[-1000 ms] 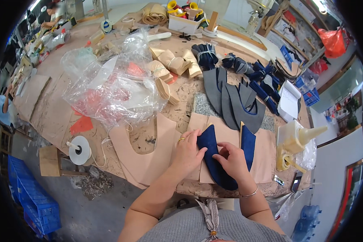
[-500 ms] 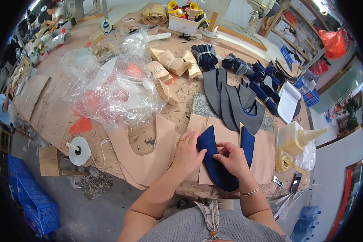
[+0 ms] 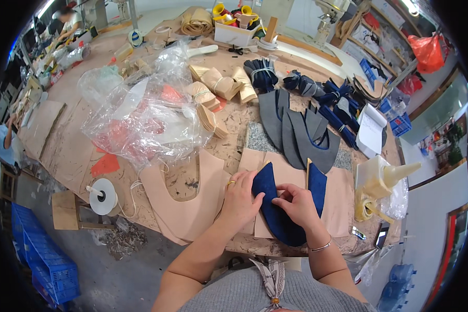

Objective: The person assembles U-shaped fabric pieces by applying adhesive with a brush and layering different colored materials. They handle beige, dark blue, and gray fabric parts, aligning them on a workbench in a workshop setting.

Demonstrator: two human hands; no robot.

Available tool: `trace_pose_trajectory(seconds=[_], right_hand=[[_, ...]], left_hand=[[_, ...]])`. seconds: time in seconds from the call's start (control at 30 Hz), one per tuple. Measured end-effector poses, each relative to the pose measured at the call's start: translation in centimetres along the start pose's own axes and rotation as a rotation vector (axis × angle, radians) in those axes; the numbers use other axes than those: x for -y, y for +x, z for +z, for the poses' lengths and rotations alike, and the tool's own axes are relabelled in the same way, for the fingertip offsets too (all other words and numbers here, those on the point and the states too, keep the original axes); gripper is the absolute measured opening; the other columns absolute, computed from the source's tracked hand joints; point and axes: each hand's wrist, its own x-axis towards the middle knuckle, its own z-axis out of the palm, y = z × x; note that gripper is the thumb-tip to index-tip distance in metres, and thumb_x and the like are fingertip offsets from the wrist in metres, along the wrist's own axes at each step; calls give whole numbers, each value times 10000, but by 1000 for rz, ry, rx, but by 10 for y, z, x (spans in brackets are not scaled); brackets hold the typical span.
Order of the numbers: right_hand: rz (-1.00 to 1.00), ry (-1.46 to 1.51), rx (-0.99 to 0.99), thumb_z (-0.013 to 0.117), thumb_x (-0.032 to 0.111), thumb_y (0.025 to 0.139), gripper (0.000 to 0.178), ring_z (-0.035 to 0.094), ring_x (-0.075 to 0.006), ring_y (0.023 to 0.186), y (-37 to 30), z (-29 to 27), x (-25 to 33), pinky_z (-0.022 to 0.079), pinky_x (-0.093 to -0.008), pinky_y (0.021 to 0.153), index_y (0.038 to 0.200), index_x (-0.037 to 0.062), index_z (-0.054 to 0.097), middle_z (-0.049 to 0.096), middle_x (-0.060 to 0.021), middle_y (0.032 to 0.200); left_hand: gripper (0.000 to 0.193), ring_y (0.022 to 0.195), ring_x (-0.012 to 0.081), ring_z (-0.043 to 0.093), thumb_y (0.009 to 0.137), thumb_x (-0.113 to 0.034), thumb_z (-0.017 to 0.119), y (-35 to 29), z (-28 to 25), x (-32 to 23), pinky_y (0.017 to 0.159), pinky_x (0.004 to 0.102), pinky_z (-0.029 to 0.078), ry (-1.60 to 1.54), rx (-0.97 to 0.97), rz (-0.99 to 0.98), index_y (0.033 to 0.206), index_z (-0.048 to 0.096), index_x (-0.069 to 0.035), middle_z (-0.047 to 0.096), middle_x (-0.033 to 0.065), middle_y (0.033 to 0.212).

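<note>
The workshop's broad, tan, scrap-littered worktop [image 3: 62, 138] had a curving front edge. The left hand [image 3: 238, 200] lay with its thumb on a dark blue, U-shaped, suede-like piece [image 3: 270, 208]; whether its fingers pinched or merely pressed could not be told. Uneven pressure there could have skewed the piece on the flat beige sheet [image 3: 338, 200] beneath. The right hand [image 3: 300, 207] had thumb and forefinger closed on the inner edge, where too hard a tug might have creased the curve. By the worktop's right edge, a yellowed plastic bottle [image 3: 368, 179] risked tipping if an arm swung wide. The piece lay near the front edge, right of centre, its bend nearest that edge; it looked smooth and matte, both pointed tips bordered in pale yellow.
</note>
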Motion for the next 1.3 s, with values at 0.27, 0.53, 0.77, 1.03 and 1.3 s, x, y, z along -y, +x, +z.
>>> trace_pose_trajectory(seconds=[0.27,0.53,0.77,1.03,1.3], right_hand=[[-41,-36,-18,764,114,748,331,648,-187,648,-2,-2,-1,509,-292,631,1040,5,649,666,-90,712],[-141,107,-416,730,55,754,282,605,-164,733,-6,-48,-54,509,-279,670,1021,15,652,634,-82,858],[-107,-93,-356,776,131,709,395,560,-276,948,3,-84,-90,473,-347,822,1059,8,642,586,-124,1026],[-366,-169,-415,778,98,707,385,543,-178,767,6,-80,-106,463,-281,690,1057,8,645,561,-75,969],[-297,41,-419,713,18,761,261,548,-150,723,5,-81,-105,469,-256,663,1019,16,668,574,-63,896]], left_hand=[[394,1233,286,470,802,-131,599,-6,9,-19,998,414,392,328,42,400,1178,556,-21,549,112,1242],[544,1207,317,505,739,-333,759,-11,12,-35,977,406,429,360,207,370,1154,579,-31,555,122,1229],[594,1234,362,475,708,-440,767,-14,11,-51,1008,460,391,373,260,318,1168,599,-104,508,111,1294],[335,1263,430,424,791,-422,697,-20,16,-48,1044,536,324,406,300,412,1090,691,-272,528,48,1286],[349,1294,477,369,782,-385,714,-22,14,-49,1062,580,291,347,332,383,1098,684,-240,516,94,1287]])
